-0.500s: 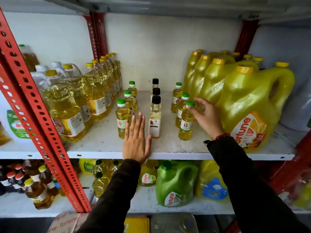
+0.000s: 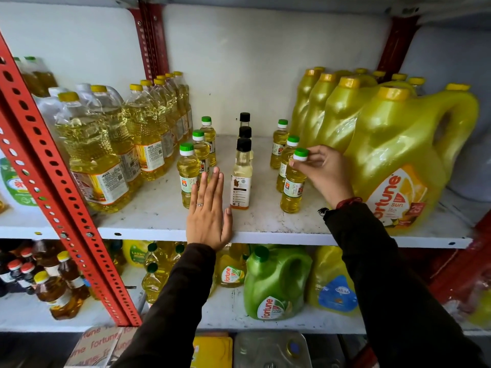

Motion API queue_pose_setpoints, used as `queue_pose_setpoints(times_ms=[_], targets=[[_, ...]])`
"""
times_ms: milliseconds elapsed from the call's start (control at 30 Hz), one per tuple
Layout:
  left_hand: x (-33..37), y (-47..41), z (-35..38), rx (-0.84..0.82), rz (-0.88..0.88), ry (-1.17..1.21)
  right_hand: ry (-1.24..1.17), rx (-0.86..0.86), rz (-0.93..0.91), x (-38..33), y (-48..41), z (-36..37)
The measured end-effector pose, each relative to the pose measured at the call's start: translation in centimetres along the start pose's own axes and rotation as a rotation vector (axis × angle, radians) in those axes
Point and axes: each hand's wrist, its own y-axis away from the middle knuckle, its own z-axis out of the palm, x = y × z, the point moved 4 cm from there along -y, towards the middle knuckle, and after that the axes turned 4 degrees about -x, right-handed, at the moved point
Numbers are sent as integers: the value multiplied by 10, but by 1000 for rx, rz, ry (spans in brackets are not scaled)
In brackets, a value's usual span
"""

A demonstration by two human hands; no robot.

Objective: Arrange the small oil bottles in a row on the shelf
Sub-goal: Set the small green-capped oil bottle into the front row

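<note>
Right hand (image 2: 322,173) pinches the front small bottle (image 2: 293,181) by its cap; "fortune" jug (image 2: 398,160) at three o'clock. Left hand (image 2: 208,216) lies flat, open, on the shelf (image 2: 279,224) edge.

On the shelf (image 2: 265,229), three rows of small bottles (image 2: 241,176) run front to back between large bottles (image 2: 90,155) left and jugs (image 2: 393,155) right.

The small oil bottles (image 2: 292,181) look like clear, glossy plastic with smooth green caps and paper-like labels, and the big yellow jugs (image 2: 393,155) on the right are opaque plastic with a bright sheen. The shelf (image 2: 265,221) is white painted metal, matt and scuffed with grime, on red perforated steel uprights (image 2: 53,181). The sleeves (image 2: 385,274) seem to be dark, matt knit cloth.
</note>
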Motion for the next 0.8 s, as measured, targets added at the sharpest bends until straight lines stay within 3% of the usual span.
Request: queue_pose_setpoints(times_ms=[233,567,800], targets=[[1,-1,-4,-7,-23,7,115,75,-1,-9,3,4],[1,-1,-3,-29,-36,-14,23,-8,45,-5,3,0],[-1,-1,1,-45,-47,-34,121,-34,-24,-15,11,0]])
